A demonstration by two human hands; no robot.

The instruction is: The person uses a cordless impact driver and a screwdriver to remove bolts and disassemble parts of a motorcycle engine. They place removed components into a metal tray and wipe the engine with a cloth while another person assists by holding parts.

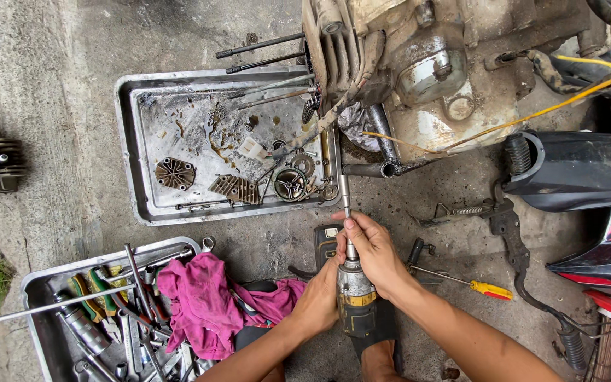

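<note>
Fingers (351, 225) of right hand (376, 251) pinched on long bit (346, 205) above drill chuck; left hand (317, 297) wrapped round cordless drill (356, 301). Engine (426, 78) ahead, parts tray (143, 205) left, pink rag (203, 301), yellow-handled screwdriver (489, 288) on floor.

The stained grey concrete floor (72, 120) carries a far oily metal tray (130, 141), a near-left tool tray (37, 286) and a yellow-handled screwdriver (491, 289) at right.

- my left grip (317, 296) wrapped round the cordless drill (357, 301) body
- my right grip (375, 251) pinching its long bit (346, 205) at the chuck
- bit points at the engine (426, 71)
- parts tray (132, 141) just left, pink rag (203, 301) on the tool tray (44, 311)
</note>
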